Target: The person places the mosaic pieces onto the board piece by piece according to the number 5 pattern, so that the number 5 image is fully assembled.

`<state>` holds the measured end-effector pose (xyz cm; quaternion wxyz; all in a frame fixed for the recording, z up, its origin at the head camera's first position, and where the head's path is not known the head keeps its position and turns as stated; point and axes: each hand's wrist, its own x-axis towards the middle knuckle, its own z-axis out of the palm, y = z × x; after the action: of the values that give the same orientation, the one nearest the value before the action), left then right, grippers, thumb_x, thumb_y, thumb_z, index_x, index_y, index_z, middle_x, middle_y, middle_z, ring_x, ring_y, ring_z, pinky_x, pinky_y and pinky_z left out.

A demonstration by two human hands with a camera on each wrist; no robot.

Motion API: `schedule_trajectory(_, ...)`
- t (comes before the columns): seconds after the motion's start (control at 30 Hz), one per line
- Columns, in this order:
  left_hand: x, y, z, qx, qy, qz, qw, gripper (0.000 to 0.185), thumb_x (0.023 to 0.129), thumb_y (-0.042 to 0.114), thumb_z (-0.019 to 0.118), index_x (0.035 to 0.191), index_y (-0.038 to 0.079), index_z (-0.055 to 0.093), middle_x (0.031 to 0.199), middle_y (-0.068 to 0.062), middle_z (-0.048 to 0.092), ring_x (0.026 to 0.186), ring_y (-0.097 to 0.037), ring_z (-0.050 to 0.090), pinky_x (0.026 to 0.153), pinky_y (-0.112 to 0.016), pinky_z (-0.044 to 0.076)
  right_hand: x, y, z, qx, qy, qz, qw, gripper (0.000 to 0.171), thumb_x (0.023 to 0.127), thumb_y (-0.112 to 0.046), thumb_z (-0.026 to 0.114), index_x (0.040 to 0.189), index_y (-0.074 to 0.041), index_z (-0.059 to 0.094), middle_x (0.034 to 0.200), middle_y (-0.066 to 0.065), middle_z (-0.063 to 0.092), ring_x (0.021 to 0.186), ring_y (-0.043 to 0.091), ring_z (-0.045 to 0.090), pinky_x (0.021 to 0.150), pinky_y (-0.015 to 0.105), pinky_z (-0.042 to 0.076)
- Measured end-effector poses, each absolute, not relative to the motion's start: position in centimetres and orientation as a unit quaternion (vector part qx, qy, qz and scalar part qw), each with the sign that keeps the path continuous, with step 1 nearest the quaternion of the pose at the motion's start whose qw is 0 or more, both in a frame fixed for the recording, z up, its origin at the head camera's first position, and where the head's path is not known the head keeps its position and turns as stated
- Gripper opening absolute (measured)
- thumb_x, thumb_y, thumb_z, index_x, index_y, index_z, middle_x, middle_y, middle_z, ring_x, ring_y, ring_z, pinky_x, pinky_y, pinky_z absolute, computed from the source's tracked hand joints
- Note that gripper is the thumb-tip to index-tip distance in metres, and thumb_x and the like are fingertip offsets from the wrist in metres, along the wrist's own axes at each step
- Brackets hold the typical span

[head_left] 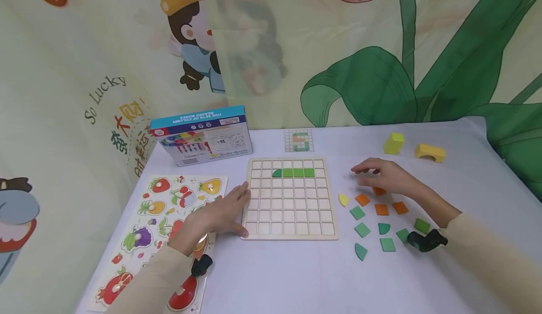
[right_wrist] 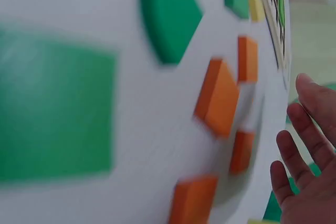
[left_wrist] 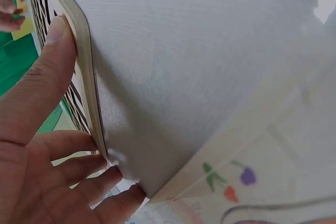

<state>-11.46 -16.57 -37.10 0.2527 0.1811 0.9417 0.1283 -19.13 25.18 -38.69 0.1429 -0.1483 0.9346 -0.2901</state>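
A wooden grid board [head_left: 288, 203] lies on the table between the hands. In one of its upper rows sit a dark green quarter-round tile [head_left: 277, 173] and three green square tiles [head_left: 298, 173]. My left hand [head_left: 224, 210] rests against the board's left edge, thumb and fingers spread; its thumb [left_wrist: 60, 45] lies over the rim in the left wrist view. Above several orange square tiles [head_left: 381, 209] hovers my right hand [head_left: 387, 177], fingers loosely extended, with no tile visible in it. Green tiles [head_left: 362, 230] and a yellow quarter-round tile [head_left: 344, 200] lie nearby.
A small pattern card [head_left: 298, 140] lies behind the board. At the back left stands a printed box [head_left: 207, 137]. A fruit sticker sheet [head_left: 146, 210] lies under the left arm. At the back right are a yellow-green block [head_left: 394, 143] and a yellow arch block [head_left: 430, 152].
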Motion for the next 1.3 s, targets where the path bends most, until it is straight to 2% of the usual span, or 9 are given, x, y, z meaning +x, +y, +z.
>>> schedule_trajectory(0.2,-11.5,-16.8,-37.1,0.187,0.941,0.133,0.249,0.102,0.076,0.033,0.082,0.154,0.004,0.021,0.165,-0.010,0.003,0.152,-0.029,0.008,0.120,-0.047,0.025,-18.2,28.9,-39.4,-0.130,0.939,-0.278,0.154,0.043,0.088,-0.030,0.070,0.126,-0.010,0.063,0.130,0.016,0.059,0.119,0.034,0.052,0.098,0.054,0.048)
schedule_trajectory(0.4,-11.6,-16.9,-37.1,0.187,0.942,0.128,0.249,0.103,0.076,0.033,0.082,0.154,0.004,0.021,0.165,-0.010,0.003,0.152,-0.028,0.008,0.120,-0.046,0.025,-17.6,30.0,-39.8,-0.128,0.934,-0.288,0.168,0.047,0.087,-0.029,0.072,0.127,-0.007,0.062,0.132,0.019,0.056,0.123,0.038,0.047,0.102,0.058,0.044)
schedule_trajectory(0.77,-11.6,-16.7,-36.9,0.183,0.942,0.126,0.250,0.102,0.076,0.033,0.082,0.154,0.006,0.021,0.165,-0.009,0.003,0.152,-0.027,0.008,0.120,-0.047,0.025,-17.7,30.1,-40.3,-0.130,0.943,-0.276,0.134,0.030,0.087,-0.021,0.072,0.114,-0.009,0.069,0.123,0.017,0.057,0.114,0.035,0.050,0.097,0.055,0.049)
schedule_trajectory(0.97,-11.7,-16.6,-37.0,0.183,0.942,0.126,0.251,0.102,0.076,0.034,0.082,0.154,0.006,0.022,0.165,-0.008,0.003,0.152,-0.027,0.008,0.120,-0.047,0.026,-17.7,29.7,-40.6,-0.127,0.952,-0.257,0.109,0.030,0.086,-0.021,0.073,0.112,-0.008,0.069,0.118,0.015,0.060,0.108,0.031,0.051,0.093,0.051,0.051)
schedule_trajectory(1.13,-11.6,-16.7,-37.1,0.185,0.942,0.125,0.251,0.103,0.076,0.034,0.082,0.154,0.005,0.021,0.165,-0.009,0.003,0.152,-0.028,0.008,0.119,-0.047,0.026,-17.9,28.8,-40.7,-0.117,0.953,-0.258,0.110,0.034,0.087,-0.023,0.072,0.115,-0.006,0.066,0.118,0.016,0.061,0.109,0.031,0.053,0.097,0.053,0.049)
schedule_trajectory(1.3,-11.5,-16.7,-37.2,0.187,0.942,0.125,0.250,0.103,0.076,0.034,0.082,0.154,0.005,0.022,0.165,-0.009,0.003,0.152,-0.028,0.009,0.119,-0.047,0.027,-18.5,27.1,-40.4,-0.126,0.950,-0.268,0.097,0.033,0.087,-0.023,0.072,0.116,-0.007,0.066,0.116,0.013,0.064,0.107,0.029,0.054,0.096,0.050,0.050)
